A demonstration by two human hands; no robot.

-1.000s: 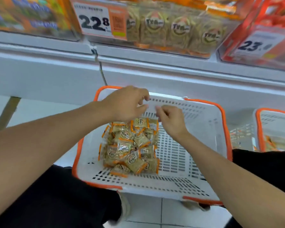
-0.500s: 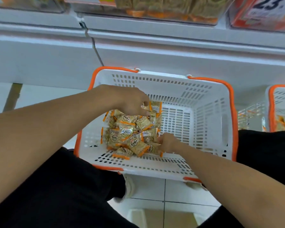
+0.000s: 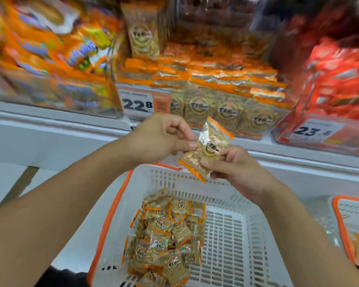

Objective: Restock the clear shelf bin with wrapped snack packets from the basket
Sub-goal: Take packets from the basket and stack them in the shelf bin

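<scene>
Both hands hold wrapped snack packets (image 3: pixel 206 149), clear with orange ends, raised in front of the shelf. My left hand (image 3: pixel 162 136) pinches the packets' left side and my right hand (image 3: pixel 234 166) grips their lower right. Below them stands the white basket with an orange rim (image 3: pixel 226 235), and several more packets (image 3: pixel 166 239) lie heaped in its left half. Just behind my hands is the clear shelf bin (image 3: pixel 226 112), stacked with the same packets and carrying a 22.8 price tag (image 3: pixel 138 104).
A clear bin of orange and purple bags (image 3: pixel 56 65) sits to the left on the white shelf ledge (image 3: pixel 71 129), and a red-packet bin (image 3: pixel 327 121) priced 23 sits to the right. A second orange-rimmed basket (image 3: pixel 352 226) stands at the right edge.
Both hands reached into the packet heap in the basket, then rose out holding packets between them up in front of the shelf bin. The camera tilted upward.
</scene>
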